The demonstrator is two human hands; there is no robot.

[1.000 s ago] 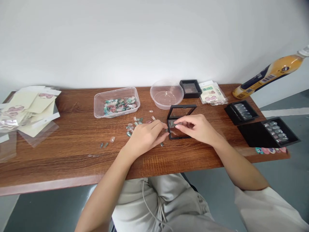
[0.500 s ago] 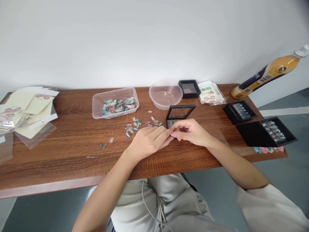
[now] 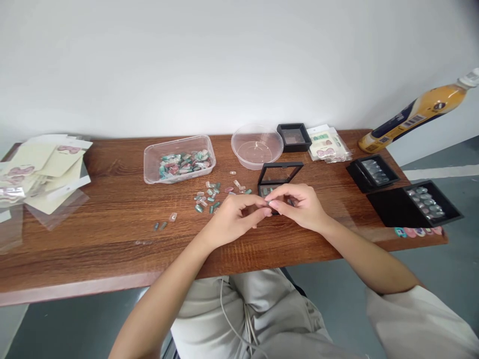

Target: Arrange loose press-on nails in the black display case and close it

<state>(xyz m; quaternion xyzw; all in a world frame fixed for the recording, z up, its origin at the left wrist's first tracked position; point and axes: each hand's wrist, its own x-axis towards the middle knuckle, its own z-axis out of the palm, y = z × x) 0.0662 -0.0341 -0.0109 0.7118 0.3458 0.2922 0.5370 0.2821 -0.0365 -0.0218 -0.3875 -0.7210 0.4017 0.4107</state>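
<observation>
The right hand [image 3: 301, 204] pinches a small piece [image 3: 268, 203] between nearly closed thumb and forefinger; the left hand [image 3: 236, 217] meets it there, its own hold unclear. Just behind these fingertips stands the open black case [image 3: 282, 164]; loose nail tips [image 3: 199, 208] lie left.

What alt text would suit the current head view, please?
Left hand and right hand meet at an open black case on a wooden table, anything pinched too small to tell. Loose false nails and a rectangular tub lie to the left; a yellow bottle stands right.
</observation>
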